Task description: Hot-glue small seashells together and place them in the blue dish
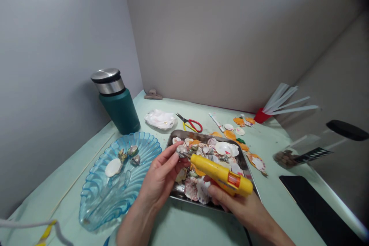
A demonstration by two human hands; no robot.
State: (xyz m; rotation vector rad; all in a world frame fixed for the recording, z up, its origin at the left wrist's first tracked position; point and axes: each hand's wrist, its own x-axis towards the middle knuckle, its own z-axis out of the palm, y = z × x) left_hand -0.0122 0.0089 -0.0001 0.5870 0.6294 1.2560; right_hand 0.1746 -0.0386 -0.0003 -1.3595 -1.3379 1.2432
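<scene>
Fingers of the left hand narrow, pinching a small shell above the far-left part of the tray. Fingers of the right hand wrapped round the grip of a yellow glue gun. Trigger hidden; cannot tell whether it is pressed. Nozzle points left, at the pinched shell; contact between the two not resolvable.

Layout, left to right:

Near left edge: pale cable with a yellow tie. Next, a blue see-through dish, scallop-shaped, ribbed, on the pale green table. In its far half: one flat white shell and a few small dark shells. Behind the dish, a green bottle, steel-topped, upright. Far corner: brown clip by the wall. Right of the bottle, a crumpled white bundle; then scissors, one handle red, one yellow, blades pointing far left.

Centre: metal tray, full of mixed shells, beneath both hands. Beyond it a white pen; along its far-right side, orange-and-white shells, loose on the table.

Far right: red cup, leaning, with translucent sticks fanned rightward. Nearer: clear jar, black-lidded, brown pieces at its base. Near right: flat black slab.
</scene>
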